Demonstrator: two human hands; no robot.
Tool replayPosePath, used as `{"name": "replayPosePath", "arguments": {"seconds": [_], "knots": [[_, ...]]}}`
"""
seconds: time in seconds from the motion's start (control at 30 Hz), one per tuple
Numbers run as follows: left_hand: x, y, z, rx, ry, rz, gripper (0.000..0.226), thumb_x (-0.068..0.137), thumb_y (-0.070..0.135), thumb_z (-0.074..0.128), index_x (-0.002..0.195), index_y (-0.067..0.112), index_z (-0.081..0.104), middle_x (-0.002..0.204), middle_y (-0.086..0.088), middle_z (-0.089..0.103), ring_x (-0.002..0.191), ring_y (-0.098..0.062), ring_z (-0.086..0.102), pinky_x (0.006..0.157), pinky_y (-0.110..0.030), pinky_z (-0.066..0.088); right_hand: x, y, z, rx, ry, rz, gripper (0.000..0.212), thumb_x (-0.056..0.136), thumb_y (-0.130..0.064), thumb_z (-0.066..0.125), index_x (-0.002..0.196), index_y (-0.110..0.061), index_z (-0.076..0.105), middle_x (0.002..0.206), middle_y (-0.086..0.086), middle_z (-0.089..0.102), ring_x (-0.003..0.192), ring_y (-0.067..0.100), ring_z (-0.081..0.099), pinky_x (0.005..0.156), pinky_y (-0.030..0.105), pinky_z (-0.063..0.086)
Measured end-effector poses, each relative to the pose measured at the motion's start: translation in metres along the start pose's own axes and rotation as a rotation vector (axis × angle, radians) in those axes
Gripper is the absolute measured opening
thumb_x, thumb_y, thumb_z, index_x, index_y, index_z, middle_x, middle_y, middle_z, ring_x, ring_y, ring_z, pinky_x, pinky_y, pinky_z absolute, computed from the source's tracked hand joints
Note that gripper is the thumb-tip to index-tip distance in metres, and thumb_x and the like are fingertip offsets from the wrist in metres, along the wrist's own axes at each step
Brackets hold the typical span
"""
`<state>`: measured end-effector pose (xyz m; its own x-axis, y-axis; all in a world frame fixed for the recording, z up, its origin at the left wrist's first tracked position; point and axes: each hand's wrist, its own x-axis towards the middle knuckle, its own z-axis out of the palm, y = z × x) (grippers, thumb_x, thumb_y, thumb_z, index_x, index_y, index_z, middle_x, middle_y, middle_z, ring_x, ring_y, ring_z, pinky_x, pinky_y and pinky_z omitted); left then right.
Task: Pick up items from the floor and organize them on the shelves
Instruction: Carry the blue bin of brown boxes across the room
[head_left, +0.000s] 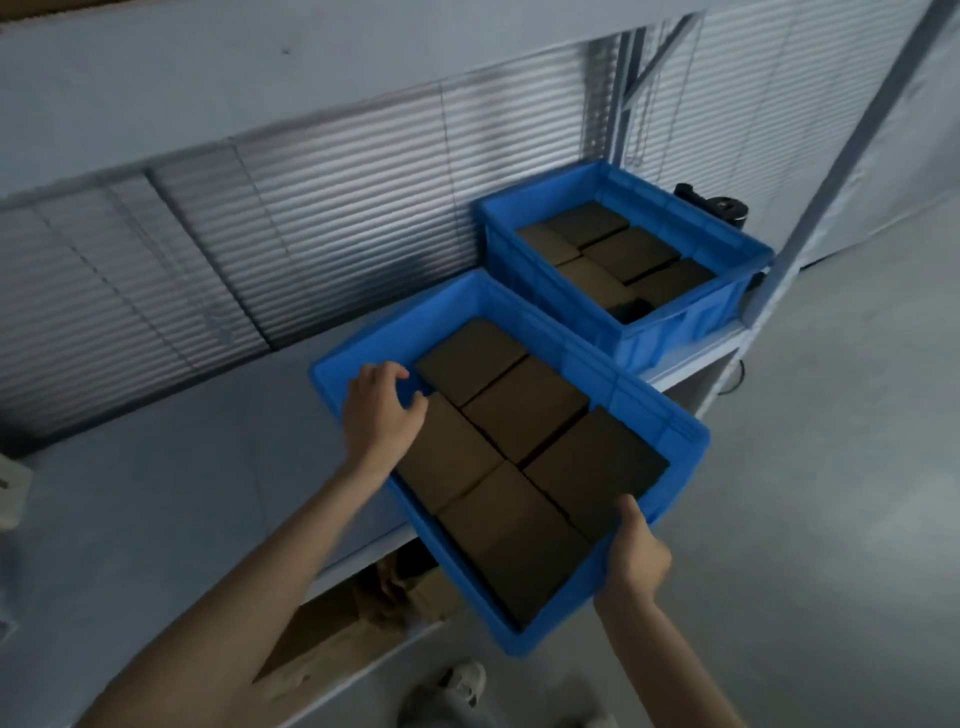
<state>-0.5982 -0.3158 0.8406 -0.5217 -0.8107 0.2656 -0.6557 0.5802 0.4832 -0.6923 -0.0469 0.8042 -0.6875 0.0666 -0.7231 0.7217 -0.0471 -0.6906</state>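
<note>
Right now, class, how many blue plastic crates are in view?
2. One blue plastic crate sits far right on the grey shelf; the nearer blue plastic crate, gripped by the left hand and right hand, overhangs the shelf's edge.

Blue crates (644, 410) smooth plastic; boxes (524, 402) matt brown cardboard; shelf (156, 499) matt painted metal.
</note>
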Motion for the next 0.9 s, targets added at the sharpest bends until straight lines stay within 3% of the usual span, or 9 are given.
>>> {"name": "replayPosePath", "arguments": {"seconds": [0.1, 0.2, 0.33, 0.5, 0.63, 0.77, 0.9], "knots": [[0.059, -0.001, 0.021, 0.096, -0.115, 0.092, 0.036, 0.088, 0.037, 0.063, 0.117, 0.016, 0.056, 0.122, -0.007, 0.054, 0.113, -0.028, 0.052, 0.090, -0.048, 0.049, 0.009, -0.004, -0.008, -0.011, 0.001, -0.039, 0.024, 0.079, -0.034, 0.071, 0.078, -0.012, 0.062, 0.080, 0.009, 0.061, 0.077, 0.029, 0.060, 0.071, 0.045, 0.049], [0.122, -0.016, 0.041, 0.238, -0.228, 0.115, 0.058, 0.085, 0.042, 0.063, 0.134, 0.014, 0.048, 0.135, -0.013, 0.050, 0.122, -0.034, 0.048, 0.095, -0.049, 0.046, 0.013, -0.004, -0.006, -0.039, 0.023, -0.068, 0.021, 0.081, -0.033, 0.071, 0.081, -0.013, 0.063, 0.088, 0.013, 0.066, 0.085, 0.035, 0.065, 0.082, 0.053, 0.055], [0.189, -0.039, 0.060, 0.312, -0.448, 0.090, 0.074, 0.088, 0.047, 0.056, 0.149, 0.012, 0.033, 0.142, -0.017, 0.050, 0.122, -0.036, 0.054, 0.095, -0.046, 0.049, 0.002, -0.007, 0.001, -0.106, 0.050, -0.112, 0.015, 0.085, -0.028, 0.067, 0.084, -0.013, 0.063, 0.089, 0.015, 0.068, 0.085, 0.036, 0.066, 0.083, 0.052, 0.054], [0.209, -0.047, 0.069, 0.212, -0.466, 0.153, 0.060, 0.094, 0.050, 0.048, 0.133, 0.004, 0.050, 0.120, -0.021, 0.064, 0.100, -0.038, 0.064, 0.081, -0.042, 0.051, -0.006, -0.008, 0.007, -0.132, 0.150, -0.208, 0.018, 0.083, -0.022, 0.068, 0.081, -0.006, 0.060, 0.079, 0.012, 0.064, 0.070, 0.026, 0.061, 0.064, 0.038, 0.047], [0.212, -0.038, 0.058, 0.078, -0.601, 0.086, 0.055, 0.088, 0.050, 0.059, 0.115, 0.002, 0.061, 0.096, -0.017, 0.068, 0.076, -0.032, 0.065, 0.066, -0.036, 0.051, -0.006, 0.001, -0.004, -0.109, 0.145, -0.088, 0.015, 0.078, -0.016, 0.066, 0.085, -0.004, 0.058, 0.079, 0.014, 0.060, 0.070, 0.029, 0.058, 0.062, 0.036, 0.046], [0.181, -0.019, 0.050, -0.116, -0.712, 0.013, 0.049, 0.083, 0.029, 0.073, 0.114, -0.007, 0.060, 0.100, -0.017, 0.064, 0.074, -0.026, 0.057, 0.065, -0.032, 0.042, -0.014, 0.036, -0.047, -0.081, 0.168, 0.014, 0.035, 0.070, -0.015, 0.067, 0.100, 0.001, 0.063, 0.088, 0.018, 0.064, 0.078, 0.034, 0.061, 0.066, 0.039, 0.049], [0.124, 0.016, 0.049, -0.144, -0.843, 0.010, 0.043, 0.084, 0.019, 0.071, 0.116, -0.004, 0.056, 0.101, -0.019, 0.062, 0.074, -0.027, 0.056, 0.062, -0.031, 0.045, -0.044, 0.066, -0.111, -0.019, 0.241, 0.027, 0.029, 0.067, -0.015, 0.068, 0.092, -0.001, 0.062, 0.088, 0.019, 0.065, 0.079, 0.033, 0.062, 0.066, 0.040, 0.049]]}}
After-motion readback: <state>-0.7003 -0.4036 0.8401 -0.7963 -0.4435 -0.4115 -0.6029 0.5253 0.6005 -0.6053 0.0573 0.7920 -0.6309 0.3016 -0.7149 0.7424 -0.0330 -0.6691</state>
